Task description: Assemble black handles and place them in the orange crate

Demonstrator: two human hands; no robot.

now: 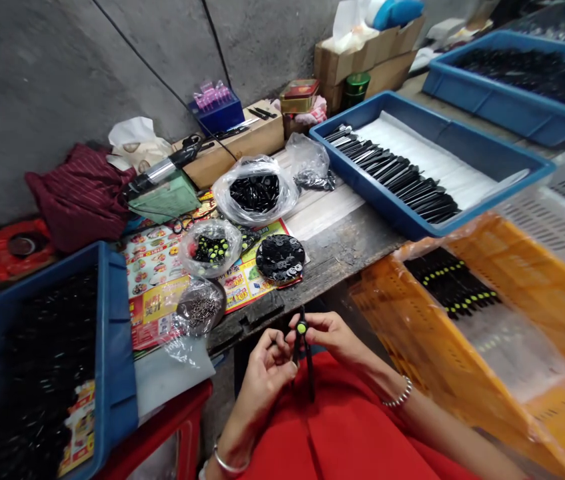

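Observation:
Held in front of the red garment is a black two-legged tool [302,328] with a round lime-green cap at its pivot, its legs hanging down and slightly apart. My right hand [331,332] pinches it near the top, beside the cap. The fingers of my left hand [268,367] are closed on the left leg; a small dark bit shows between the curled fingers, too small to name. On the bench edge ahead lie a round pile of black flat parts [281,258], a bag of lime-capped black parts [211,248] and a bag of small metal pins [201,311].
A blue tray of black parts [107,373] stands at left. Another blue tray [437,228] holds a row of black pieces on white lining. At right, an orange crate [442,373] contains lime-capped tools. A bag of black parts [255,193] sits further back.

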